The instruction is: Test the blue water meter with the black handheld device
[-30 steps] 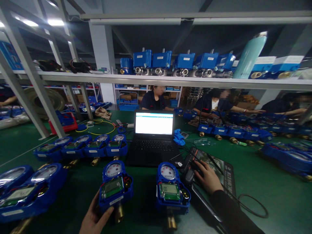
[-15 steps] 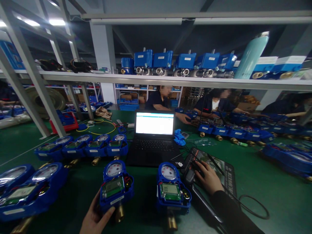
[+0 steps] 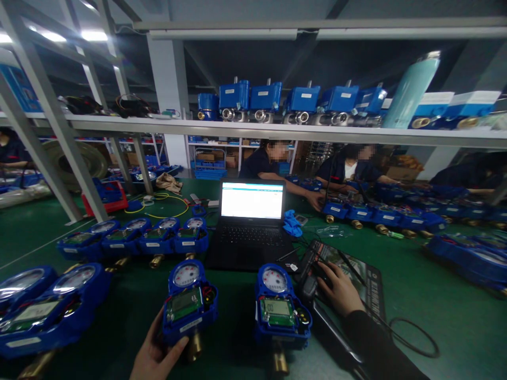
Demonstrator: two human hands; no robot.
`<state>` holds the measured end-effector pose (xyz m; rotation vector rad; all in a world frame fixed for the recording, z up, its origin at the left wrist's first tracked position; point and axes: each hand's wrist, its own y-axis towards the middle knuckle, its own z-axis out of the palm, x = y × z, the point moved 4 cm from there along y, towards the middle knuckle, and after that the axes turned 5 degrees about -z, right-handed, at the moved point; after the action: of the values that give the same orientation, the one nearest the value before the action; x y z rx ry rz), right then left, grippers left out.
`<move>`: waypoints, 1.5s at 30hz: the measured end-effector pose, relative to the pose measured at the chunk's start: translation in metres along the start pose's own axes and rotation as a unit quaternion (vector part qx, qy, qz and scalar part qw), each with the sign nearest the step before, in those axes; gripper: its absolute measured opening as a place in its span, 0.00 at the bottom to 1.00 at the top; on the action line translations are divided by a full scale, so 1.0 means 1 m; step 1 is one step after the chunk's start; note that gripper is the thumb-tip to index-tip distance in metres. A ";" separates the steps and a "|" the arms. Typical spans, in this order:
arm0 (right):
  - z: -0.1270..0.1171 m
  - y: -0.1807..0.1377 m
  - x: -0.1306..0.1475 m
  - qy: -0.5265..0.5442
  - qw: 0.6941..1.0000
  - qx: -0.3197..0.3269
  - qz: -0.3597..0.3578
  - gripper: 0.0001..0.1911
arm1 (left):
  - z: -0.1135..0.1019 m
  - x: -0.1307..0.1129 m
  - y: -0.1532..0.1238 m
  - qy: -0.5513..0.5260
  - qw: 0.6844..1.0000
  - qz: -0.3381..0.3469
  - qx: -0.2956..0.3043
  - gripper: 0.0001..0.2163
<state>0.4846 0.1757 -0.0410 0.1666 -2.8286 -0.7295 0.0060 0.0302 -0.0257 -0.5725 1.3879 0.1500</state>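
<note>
My left hand [image 3: 156, 352] grips the bottom left corner of a blue water meter [image 3: 188, 301] with an open circuit board and a round dial, thumb against its brass fitting. A second blue water meter [image 3: 279, 307] of the same kind lies just to its right. My right hand [image 3: 339, 290], in a dark sleeve, rests curled over a black mouse [image 3: 311, 279] on a dark printed mat [image 3: 366, 282]. Behind the meters an open laptop [image 3: 251, 221] shows a bright white screen.
A row of several blue meters [image 3: 134, 237] lies left of the laptop, and two more meters [image 3: 39, 301] at the near left. Other people sit across the green bench [image 3: 435, 295] among more meters. A black cable loop [image 3: 415, 338] lies at the right. A shelf [image 3: 277, 129] overhead carries blue valves and a teal bottle [image 3: 410, 89].
My hands have hardly moved. The person across the bench behind the laptop has leaned right and reached an arm toward the meters there.
</note>
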 end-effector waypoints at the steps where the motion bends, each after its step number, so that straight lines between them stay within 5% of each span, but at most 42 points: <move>1: 0.000 0.000 0.000 0.000 1.000 0.004 0.000 0.25 | 0.000 -0.001 0.000 0.000 1.000 0.002 0.000 0.52; 45: -0.005 0.000 0.003 0.001 1.000 0.013 0.001 0.25 | 0.005 -0.007 -0.008 -0.006 1.000 -0.005 -0.010 0.53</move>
<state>0.4829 0.1730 -0.0366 0.1677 -2.8358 -0.6920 0.0126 0.0273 -0.0164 -0.5941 1.3728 0.1594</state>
